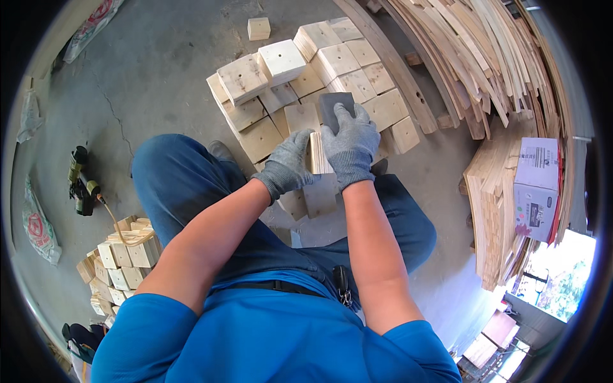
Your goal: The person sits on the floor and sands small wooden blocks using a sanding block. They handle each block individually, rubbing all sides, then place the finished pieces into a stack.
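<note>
My left hand point(287, 165), in a grey knit glove, is closed on a plywood block point(318, 154) whose layered edge faces up. Fingers of my gloved right hand point(350, 142) wrap round a dark grey block point(332, 107) that looks like a sanding sponge. It sits just beyond the plywood block; the glove hides whether they touch. Below and ahead of both hands lies a pile of pale wooden blocks point(260, 135), several with a small hole in the face. One whiter block point(281, 59) rests on top of the pile.
A single block point(258, 29) lies apart on the concrete floor. Long wooden strips point(472, 51) are heaped at right, near a cardboard box point(536, 188) on stacked boards. At left are a nail gun point(80, 182) with its hose and another block stack point(124, 258).
</note>
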`<act>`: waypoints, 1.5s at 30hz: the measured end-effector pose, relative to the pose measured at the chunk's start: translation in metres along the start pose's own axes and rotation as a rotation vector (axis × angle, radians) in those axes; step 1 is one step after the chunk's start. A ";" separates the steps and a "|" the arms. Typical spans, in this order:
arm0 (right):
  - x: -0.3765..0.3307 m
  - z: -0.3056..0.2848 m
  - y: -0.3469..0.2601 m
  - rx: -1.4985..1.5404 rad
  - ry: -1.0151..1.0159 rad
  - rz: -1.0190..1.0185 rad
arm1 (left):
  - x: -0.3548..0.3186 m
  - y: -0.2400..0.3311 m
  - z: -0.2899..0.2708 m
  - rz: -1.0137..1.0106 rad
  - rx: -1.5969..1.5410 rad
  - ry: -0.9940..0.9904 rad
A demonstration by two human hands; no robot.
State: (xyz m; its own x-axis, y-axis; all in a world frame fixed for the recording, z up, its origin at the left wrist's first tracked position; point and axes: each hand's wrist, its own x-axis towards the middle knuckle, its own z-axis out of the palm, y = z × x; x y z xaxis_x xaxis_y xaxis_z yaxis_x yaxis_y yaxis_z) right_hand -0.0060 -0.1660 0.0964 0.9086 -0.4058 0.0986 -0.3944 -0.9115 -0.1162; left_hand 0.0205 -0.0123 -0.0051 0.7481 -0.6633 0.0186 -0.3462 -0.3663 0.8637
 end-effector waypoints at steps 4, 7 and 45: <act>-0.028 -0.003 0.006 0.054 0.040 0.033 | -0.002 0.005 -0.005 -0.046 0.011 -0.019; -0.092 -0.009 0.014 0.040 0.040 0.000 | -0.008 -0.001 -0.004 -0.060 0.032 -0.033; -0.004 -0.009 -0.009 0.029 -0.033 0.021 | -0.001 0.001 -0.007 -0.001 0.007 -0.009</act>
State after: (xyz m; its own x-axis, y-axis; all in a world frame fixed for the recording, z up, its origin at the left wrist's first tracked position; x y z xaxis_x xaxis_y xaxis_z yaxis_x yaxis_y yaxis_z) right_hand -0.0074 -0.1572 0.1062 0.9044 -0.4221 0.0631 -0.4099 -0.9003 -0.1466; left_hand 0.0233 -0.0076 -0.0012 0.7435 -0.6686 0.0136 -0.3495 -0.3712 0.8603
